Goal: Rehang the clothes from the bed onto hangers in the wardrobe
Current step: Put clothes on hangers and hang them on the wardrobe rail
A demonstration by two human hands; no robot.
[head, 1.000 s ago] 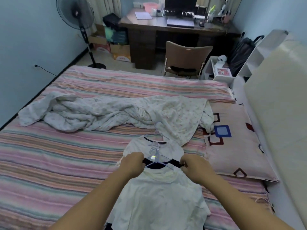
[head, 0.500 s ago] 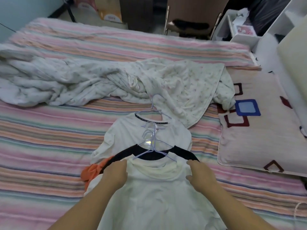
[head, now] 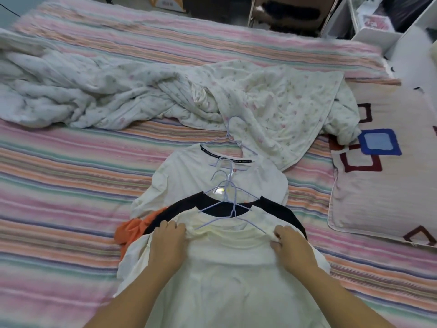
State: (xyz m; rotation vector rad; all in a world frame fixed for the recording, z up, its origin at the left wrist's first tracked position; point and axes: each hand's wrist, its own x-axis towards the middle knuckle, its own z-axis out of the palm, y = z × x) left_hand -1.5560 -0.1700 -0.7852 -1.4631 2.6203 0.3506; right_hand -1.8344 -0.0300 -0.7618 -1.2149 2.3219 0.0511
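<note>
You are in a home bedroom. You look down on a bed (head: 71, 176) with a striped pink, green and orange sheet. On the bed lies a crumpled floral quilt (head: 142, 100), and a patterned pillow (head: 387, 185) sits at its right end. Beyond the bed's far edge stand a chair (head: 290, 13), a cardboard box (head: 165, 3) and a white shelf unit (head: 378, 36).

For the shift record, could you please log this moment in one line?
left hand: grips cream shirt shoulder | right hand: pinches other shoulder | lilac hanger: in collar | stage: shirt on bed
</note>
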